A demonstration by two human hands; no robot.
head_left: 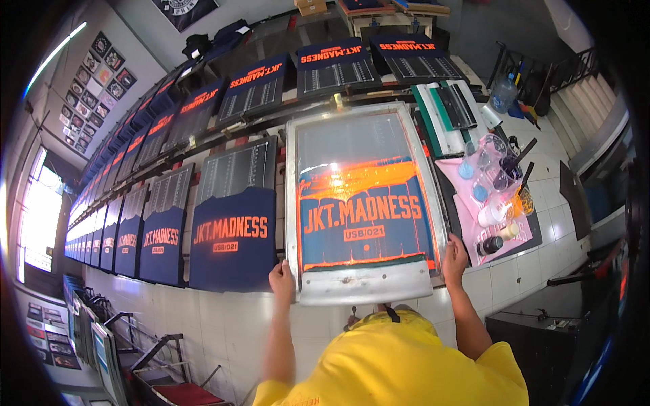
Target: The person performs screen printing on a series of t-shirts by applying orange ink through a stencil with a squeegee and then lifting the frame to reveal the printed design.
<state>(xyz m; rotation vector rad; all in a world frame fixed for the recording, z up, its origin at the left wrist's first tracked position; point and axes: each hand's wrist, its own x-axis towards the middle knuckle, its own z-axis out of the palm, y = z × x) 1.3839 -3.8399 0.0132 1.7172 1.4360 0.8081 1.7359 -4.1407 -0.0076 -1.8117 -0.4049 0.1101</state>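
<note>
A screen printing frame (292, 203) with a pale metal rim lies in front of me over a printing board. My left hand (282, 281) grips its near left corner, and my right hand (454, 260) has its fingers closed on the near right side. Orange ink (359, 179) lies in a band across the mesh and along its edges. Orange lettering on dark blue shows through the mesh. Across the frame's near end rests a wide metal squeegee (365, 285), touched by neither hand. What lies under the frame is partly hidden.
Left of the frame, a navy shirt (230, 271) with orange print lies on a board, in a long row of similar ones. Another row runs behind. Several squeegees (447, 115) lie at the right, beside a pink cloth (467, 196) with plastic cups and bottles. A water jug (503, 93) stands beyond.
</note>
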